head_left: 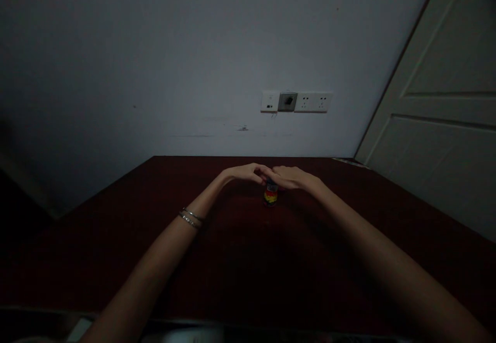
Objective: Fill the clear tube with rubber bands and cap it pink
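A small jar [270, 196] with a red and yellow label and a dark upper part stands upright on the dark red table [232, 250]. Around its top left side, the fingers of my left hand [248, 173] are bent and touch it. My right hand [292, 176] lies over the top of the jar, its fingers wrapped over the upper part and hiding most of it. Both hands meet above the jar. Two silver bangles [190, 218] circle my left forearm.
Behind the table rises a pale wall [174, 64] with a row of sockets and switches [296, 102]. At the right, a light panelled door [437, 110] stands beside the table's edge. The room is dim.
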`<state>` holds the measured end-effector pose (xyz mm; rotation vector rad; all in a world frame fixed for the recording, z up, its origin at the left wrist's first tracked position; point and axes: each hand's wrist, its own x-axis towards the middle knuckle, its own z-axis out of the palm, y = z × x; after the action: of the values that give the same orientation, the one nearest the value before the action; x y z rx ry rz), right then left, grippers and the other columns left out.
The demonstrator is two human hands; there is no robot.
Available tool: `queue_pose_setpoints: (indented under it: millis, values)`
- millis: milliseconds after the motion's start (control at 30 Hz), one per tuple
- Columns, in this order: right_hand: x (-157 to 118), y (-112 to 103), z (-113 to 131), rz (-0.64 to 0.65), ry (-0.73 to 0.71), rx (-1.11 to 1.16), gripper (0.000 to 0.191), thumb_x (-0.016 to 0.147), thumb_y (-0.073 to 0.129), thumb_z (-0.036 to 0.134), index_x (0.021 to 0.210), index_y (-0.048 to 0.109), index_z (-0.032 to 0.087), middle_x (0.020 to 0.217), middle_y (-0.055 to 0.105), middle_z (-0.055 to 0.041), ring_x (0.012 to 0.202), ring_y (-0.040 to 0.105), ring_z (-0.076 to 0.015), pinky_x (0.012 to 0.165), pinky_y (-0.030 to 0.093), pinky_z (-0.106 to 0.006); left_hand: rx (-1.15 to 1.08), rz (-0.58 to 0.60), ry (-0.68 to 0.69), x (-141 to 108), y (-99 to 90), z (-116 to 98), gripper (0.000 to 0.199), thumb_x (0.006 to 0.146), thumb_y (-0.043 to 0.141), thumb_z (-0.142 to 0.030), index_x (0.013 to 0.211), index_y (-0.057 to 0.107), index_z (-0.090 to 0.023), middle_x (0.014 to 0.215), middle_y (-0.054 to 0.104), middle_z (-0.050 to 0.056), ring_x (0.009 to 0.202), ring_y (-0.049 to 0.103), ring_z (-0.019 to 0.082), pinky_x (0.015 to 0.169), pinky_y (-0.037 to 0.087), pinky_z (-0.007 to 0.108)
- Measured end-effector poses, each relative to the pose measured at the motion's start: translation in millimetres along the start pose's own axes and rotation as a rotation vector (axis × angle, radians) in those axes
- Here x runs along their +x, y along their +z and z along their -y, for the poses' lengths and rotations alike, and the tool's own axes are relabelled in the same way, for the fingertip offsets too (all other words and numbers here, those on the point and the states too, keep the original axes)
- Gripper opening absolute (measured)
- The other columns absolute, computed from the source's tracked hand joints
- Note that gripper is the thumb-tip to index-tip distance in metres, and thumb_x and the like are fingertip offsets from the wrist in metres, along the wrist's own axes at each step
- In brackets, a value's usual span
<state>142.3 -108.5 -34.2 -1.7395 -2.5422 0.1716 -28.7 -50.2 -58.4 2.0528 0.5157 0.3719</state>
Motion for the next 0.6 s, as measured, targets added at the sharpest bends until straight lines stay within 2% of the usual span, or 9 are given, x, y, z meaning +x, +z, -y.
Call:
queue_pose_setpoints:
  millis: [100, 233, 367, 600]
  values:
    - [3, -1, 3, 0.072, 0.023, 0.002, 0.083, 0.082, 0.006, 0.068, 0.104, 0.065, 0.014, 0.109, 0.062, -0.0181, 0.1, 0.057, -0.0334, 0.082, 0.042, -0.046, -0.081, 0.045, -0.035, 1, 19.8, 14, 0.049, 0.06, 0.071, -0.019, 0.107, 0.06, -0.014, 0.106, 0.062, 0.009, 0.095, 0.057, 0.018, 0.087, 0.043, 0.034]
    - [4, -4, 5, 0.122, 0.056, 0.011, 0.084, 0.082, 0.005, 0.069, 0.105, 0.065, 0.015, 0.103, 0.065, -0.0167, 0.099, 0.057, -0.033, 0.085, 0.039, -0.048, -0.115, -0.029, -0.09, 1, 36.9, 33, 0.054, 0.061, 0.074, -0.025, 0.112, 0.058, -0.013, 0.109, 0.06, 0.01, 0.097, 0.057, 0.02, 0.089, 0.043, 0.036]
    - [4, -9, 5, 0.167, 0.054, 0.071, 0.08, 0.085, 0.007, 0.064, 0.098, 0.067, 0.014, 0.091, 0.068, -0.0147, 0.093, 0.06, -0.0294, 0.088, 0.038, -0.045, -0.121, -0.077, -0.113, 0, 39.3, 43, 0.045, 0.062, 0.073, -0.029, 0.103, 0.063, -0.011, 0.102, 0.063, 0.01, 0.09, 0.059, 0.019, 0.087, 0.043, 0.036]
    - [-1, -16, -6, 0.046, -0.135, 0.261, 0.063, 0.09, 0.019, 0.052, 0.084, 0.071, 0.017, 0.078, 0.07, -0.0089, 0.079, 0.062, -0.0244, 0.079, 0.044, -0.036, -0.148, -0.109, -0.122, -1, 41.8, 44, 0.042, 0.063, 0.073, -0.03, 0.099, 0.066, -0.011, 0.097, 0.065, 0.009, 0.085, 0.059, 0.017, 0.086, 0.043, 0.036]
